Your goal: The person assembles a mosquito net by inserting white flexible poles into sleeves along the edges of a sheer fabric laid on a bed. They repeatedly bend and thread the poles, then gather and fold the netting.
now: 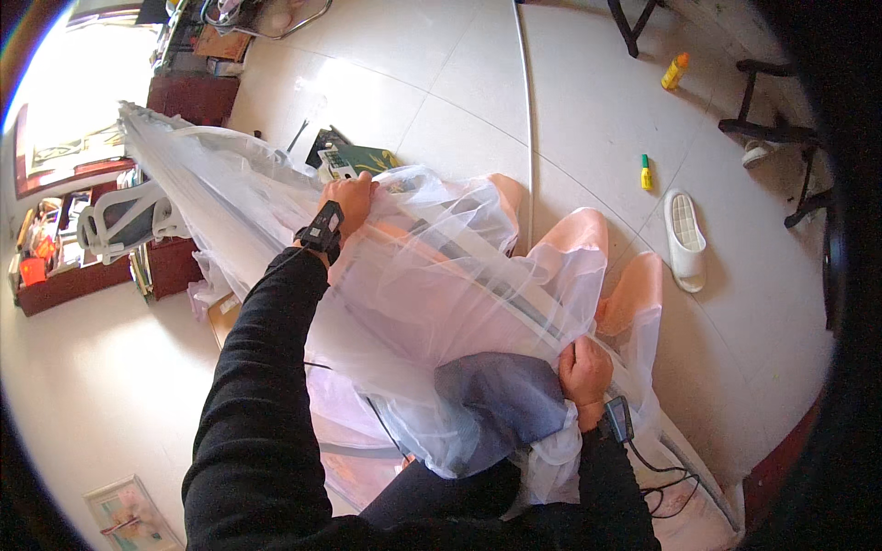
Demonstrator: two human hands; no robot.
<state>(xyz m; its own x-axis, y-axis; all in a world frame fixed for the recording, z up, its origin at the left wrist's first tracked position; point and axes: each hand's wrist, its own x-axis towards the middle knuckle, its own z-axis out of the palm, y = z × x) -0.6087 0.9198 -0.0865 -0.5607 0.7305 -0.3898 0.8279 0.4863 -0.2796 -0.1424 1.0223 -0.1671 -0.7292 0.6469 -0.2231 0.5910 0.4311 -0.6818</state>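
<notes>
A sheer white mosquito net (404, 303) spreads across my lap and rises in a gathered bundle toward the upper left. Fingers curled, my left hand (347, 204) grips the net near its far side. Closer to me on the right, my right hand (585, 370) is closed in a fist around the net's edge, beside a pale rail (496, 262). Peach-coloured cloth (577, 231) shows through and past the net's far edge. Dark cloth (501, 399) lies under the netting by my right hand. Both wrists carry black strapped devices.
On the tiled floor lie a white slipper (684, 241), a yellow tube with a green cap (646, 173) and a long white pole (526, 101). A yellow bottle (674, 72) stands farther off, near black furniture legs (772, 129). Left are an office chair (129, 220) and a green box (367, 160).
</notes>
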